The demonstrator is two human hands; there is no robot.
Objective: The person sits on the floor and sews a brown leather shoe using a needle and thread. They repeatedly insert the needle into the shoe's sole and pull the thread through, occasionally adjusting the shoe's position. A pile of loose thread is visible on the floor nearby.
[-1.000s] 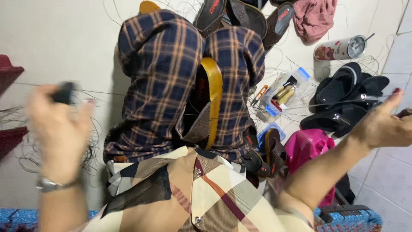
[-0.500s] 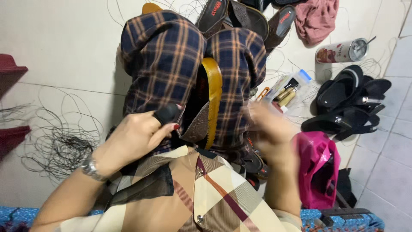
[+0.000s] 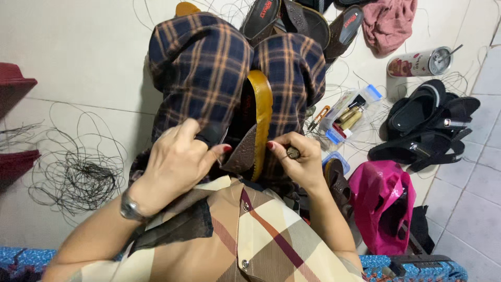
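Glossy tan leather-look sandal strap (image 3: 261,112) over its textured brown sole (image 3: 241,154), soft plaid cloth trousers (image 3: 201,65), shiny pink plastic bag (image 3: 378,201) right.

Both hands, left hand (image 3: 177,162) and right hand (image 3: 300,159), pinch a brown sandal (image 3: 255,125) between plaid-trousered knees; black thread (image 3: 78,177) tangles on the floor at left.

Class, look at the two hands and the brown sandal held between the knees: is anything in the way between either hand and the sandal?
Nothing visible. The left hand rests against the sandal while gripping a small dark tool; the right hand touches the sandal's near end directly.
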